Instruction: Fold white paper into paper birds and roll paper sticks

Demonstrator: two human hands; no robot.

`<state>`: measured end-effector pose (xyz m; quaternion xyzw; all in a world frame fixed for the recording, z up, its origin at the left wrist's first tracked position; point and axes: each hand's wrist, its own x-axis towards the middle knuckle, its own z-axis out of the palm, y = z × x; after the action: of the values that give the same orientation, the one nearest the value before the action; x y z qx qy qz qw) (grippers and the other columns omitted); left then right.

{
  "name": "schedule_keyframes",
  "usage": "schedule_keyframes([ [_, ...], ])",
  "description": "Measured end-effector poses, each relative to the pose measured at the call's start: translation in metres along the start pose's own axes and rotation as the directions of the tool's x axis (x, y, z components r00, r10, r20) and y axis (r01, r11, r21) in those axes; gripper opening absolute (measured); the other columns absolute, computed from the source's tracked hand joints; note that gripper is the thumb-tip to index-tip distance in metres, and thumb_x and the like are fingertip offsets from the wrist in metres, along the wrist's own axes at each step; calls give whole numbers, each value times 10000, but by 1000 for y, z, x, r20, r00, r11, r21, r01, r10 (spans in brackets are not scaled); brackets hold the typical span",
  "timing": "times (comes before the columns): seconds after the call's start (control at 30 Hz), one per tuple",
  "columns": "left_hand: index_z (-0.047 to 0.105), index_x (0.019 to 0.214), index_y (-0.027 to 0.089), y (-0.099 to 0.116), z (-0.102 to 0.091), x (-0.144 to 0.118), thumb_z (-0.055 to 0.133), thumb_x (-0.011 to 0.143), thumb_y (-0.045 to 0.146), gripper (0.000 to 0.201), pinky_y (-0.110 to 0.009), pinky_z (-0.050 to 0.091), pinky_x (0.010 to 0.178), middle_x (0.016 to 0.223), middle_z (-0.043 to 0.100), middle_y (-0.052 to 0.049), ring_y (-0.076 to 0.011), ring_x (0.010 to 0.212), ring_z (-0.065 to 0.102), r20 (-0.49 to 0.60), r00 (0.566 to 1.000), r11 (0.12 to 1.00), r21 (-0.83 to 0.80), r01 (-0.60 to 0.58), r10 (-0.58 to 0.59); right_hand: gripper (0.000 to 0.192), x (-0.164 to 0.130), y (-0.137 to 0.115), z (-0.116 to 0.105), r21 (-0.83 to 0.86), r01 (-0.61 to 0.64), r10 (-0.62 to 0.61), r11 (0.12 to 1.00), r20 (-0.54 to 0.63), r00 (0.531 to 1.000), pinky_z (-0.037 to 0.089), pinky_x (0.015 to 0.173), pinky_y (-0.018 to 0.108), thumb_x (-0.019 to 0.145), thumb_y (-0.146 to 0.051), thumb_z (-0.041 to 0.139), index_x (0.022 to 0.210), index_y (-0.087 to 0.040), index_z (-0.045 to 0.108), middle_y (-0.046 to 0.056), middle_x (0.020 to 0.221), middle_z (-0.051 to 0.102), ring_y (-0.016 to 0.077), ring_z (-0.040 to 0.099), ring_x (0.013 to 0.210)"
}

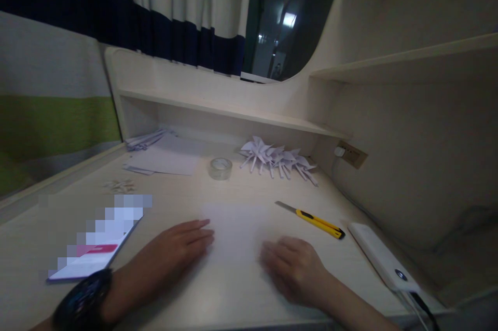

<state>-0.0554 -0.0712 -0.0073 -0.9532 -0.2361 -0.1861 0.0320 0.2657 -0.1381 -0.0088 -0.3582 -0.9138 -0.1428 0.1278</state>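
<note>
Along the pale bench, a white sheet is being flanked by two hands. At its left edge, the left hand is being held with fingers outstretched, close together; at the right, the right hand is being kept curled, too blurred for any pinching to be told. Skewing or creasing is being risked through uneven pressure, and a cut through the yellow cutter, its blade being left exposed farther right. The sheet is appearing plain, its outline being nearly lost against the bench.

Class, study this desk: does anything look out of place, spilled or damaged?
The yellow utility knife lies beyond the right hand with its blade exposed, which seems careless near a hand. At the back left, the papers sit in an uneven stack, edges misaligned. I see no clear spill or damage.
</note>
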Motion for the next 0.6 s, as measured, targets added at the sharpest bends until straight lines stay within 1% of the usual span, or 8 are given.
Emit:
schedule_keyframes([
  [0.03, 536, 1289, 253, 6, 3, 10, 328, 964, 256, 385, -412, 393, 1044, 1311, 577, -35, -234, 1216, 518, 14, 1000, 999, -44, -2, 2, 275, 5, -4, -2, 55, -7, 6, 998, 26, 1000, 479, 792, 353, 894, -215, 475, 1140, -183, 595, 89, 1149, 659, 213, 606, 923],
  [0.1, 386, 1408, 271, 13, 16, 26, 356, 971, 340, 444, -460, 281, 1110, 1443, 427, -39, -247, 1334, 371, 63, 997, 993, -114, 44, -37, 407, 16, -11, -4, 163, -4, -11, 987, 92, 996, 413, 963, 393, 897, -294, 494, 1291, -195, 504, 90, 1311, 562, 244, 512, 1154],
  [0.13, 319, 1442, 277, 15, 23, 31, 356, 973, 362, 478, -473, 249, 1121, 1475, 373, -36, -252, 1364, 314, 96, 995, 989, -140, 53, -40, 447, 19, -14, -5, 204, 0, -25, 979, 122, 992, 376, 1011, 400, 898, -325, 497, 1326, -198, 473, 85, 1354, 525, 247, 467, 1213],
  [0.17, 290, 1452, 287, 16, 31, 33, 342, 979, 368, 483, -485, 231, 1125, 1486, 353, -33, -256, 1378, 280, 112, 993, 986, -160, 48, -30, 467, 22, -16, -5, 236, -1, -35, 972, 148, 988, 346, 1043, 401, 901, -344, 497, 1342, -198, 458, 81, 1378, 501, 247, 436, 1248],
  [0.27, 257, 1462, 296, 15, 46, 33, 331, 981, 388, 495, -521, 182, 1131, 1500, 320, -35, -273, 1395, 229, 135, 991, 984, -178, 25, -1, 464, 22, -17, -3, 295, -32, -29, 955, 200, 979, 299, 1088, 400, 920, -350, 475, 1356, -195, 449, 70, 1394, 486, 243, 396, 1290],
  [0.33, 238, 1466, 300, 14, 49, 30, 332, 981, 394, 503, -522, 168, 1135, 1509, 298, -29, -269, 1400, 213, 146, 989, 984, -176, 30, -4, 464, 18, -16, -2, 323, -58, -16, 945, 223, 975, 281, 1106, 406, 931, -351, 458, 1368, -195, 438, 61, 1400, 481, 247, 369, 1315],
  [0.5, 251, 1458, 318, 14, 42, 28, 323, 982, 412, 491, -529, 168, 1133, 1511, 293, -18, -271, 1396, 225, 171, 985, 983, -178, 52, -21, 443, 2, -11, -6, 349, -98, 16, 932, 231, 973, 286, 1118, 418, 940, -339, 446, 1360, -201, 457, 65, 1404, 476, 244, 366, 1330],
  [0.6, 267, 1453, 323, 10, 36, 27, 340, 976, 426, 494, -503, 190, 1134, 1501, 317, -20, -262, 1387, 255, 173, 984, 980, -185, 72, -39, 437, -10, -10, -9, 322, -151, 83, 935, 215, 973, 314, 1108, 420, 928, -304, 472, 1353, -204, 472, 82, 1379, 502, 235, 399, 1312],
])
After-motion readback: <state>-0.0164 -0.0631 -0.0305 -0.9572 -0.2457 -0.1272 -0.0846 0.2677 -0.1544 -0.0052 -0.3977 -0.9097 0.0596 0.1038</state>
